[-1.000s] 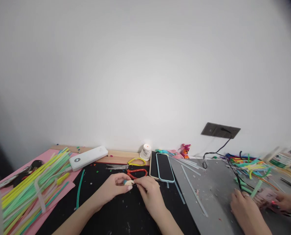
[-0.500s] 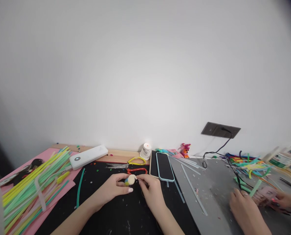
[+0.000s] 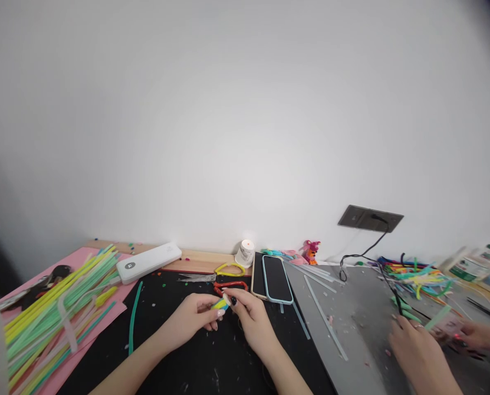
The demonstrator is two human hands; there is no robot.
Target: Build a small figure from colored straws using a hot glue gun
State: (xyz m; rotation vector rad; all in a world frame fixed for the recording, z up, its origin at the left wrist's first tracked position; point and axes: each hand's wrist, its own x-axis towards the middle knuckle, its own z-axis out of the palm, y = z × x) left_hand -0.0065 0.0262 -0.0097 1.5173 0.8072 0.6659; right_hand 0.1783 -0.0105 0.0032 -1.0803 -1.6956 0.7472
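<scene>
Between the fingers of my left hand (image 3: 196,320) is a small yellow and blue piece (image 3: 220,304) with a pale end, tilted up to the right. The fingers of my right hand (image 3: 251,315) are pinched at that pale end; a dark nail shows there, and whether they hold anything separate is too small to tell. Just beyond the hands lie scissors (image 3: 230,285) with one yellow and one red handle, their blades pointing left. A teal strip (image 3: 135,318) rests on the black mat (image 3: 179,368) left of my left hand.
Colourful pipe cleaners (image 3: 51,321) cover pink paper at left, beside a white power bank (image 3: 149,263). A white cup (image 3: 245,253) and a phone (image 3: 277,280) stand or lie behind the hands. At right, another person's hands (image 3: 420,351) work near a cable (image 3: 362,256).
The small piece has turned, so its yellow and blue side shows more and its round pale end less. My right fingers have shifted slightly up and left. The other person's hands have moved slightly.
</scene>
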